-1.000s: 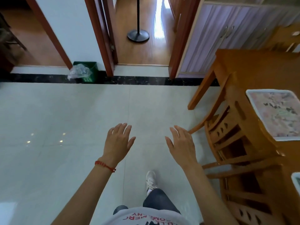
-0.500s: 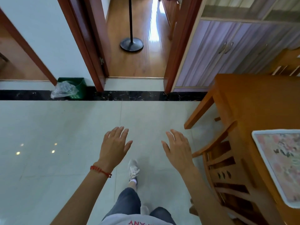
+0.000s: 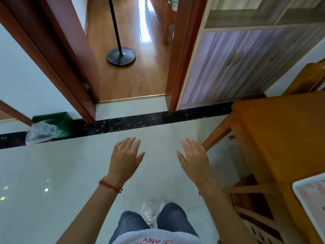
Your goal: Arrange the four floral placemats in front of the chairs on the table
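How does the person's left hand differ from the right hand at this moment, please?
The left hand has a red beaded bracelet at its wrist; the right hand has a bare wrist. The left hand hangs over open pale floor tiles, while the right hand is nearer the orange wooden table. Both are empty, palms down, fingers spread.

A black round-based floor stand [image 3: 121, 56] stands beyond the wooden doorway; a green plastic bin [image 3: 52, 125] sits left of it, a lilac-doored cabinet [image 3: 233, 66] right.
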Available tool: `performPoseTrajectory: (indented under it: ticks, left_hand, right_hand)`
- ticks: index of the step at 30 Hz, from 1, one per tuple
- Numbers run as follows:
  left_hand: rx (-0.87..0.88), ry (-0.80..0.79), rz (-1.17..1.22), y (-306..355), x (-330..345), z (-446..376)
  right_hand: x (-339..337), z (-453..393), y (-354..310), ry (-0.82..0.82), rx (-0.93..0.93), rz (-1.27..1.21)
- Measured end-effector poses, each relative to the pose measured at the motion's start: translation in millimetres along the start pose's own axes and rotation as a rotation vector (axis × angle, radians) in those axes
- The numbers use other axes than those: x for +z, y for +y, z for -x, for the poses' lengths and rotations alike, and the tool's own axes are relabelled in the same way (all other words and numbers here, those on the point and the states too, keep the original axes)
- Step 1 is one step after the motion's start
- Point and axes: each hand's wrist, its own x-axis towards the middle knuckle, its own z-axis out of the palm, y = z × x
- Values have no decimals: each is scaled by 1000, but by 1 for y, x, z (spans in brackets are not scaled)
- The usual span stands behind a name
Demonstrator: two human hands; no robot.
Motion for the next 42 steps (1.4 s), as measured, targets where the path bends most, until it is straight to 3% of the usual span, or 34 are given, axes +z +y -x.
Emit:
performPoseTrajectory:
  ticks: [18, 29, 42]
  left_hand:
    - [172, -3, -10, 29, 33, -298]
    - [424, -45, 70, 76, 63, -454]
    - [919, -155, 190, 160, 92, -634]
  right_hand:
    - [25, -227, 125, 85, 64, 17]
    - [24, -311, 196, 47, 359, 32]
    - [7, -382, 267, 157, 805, 128]
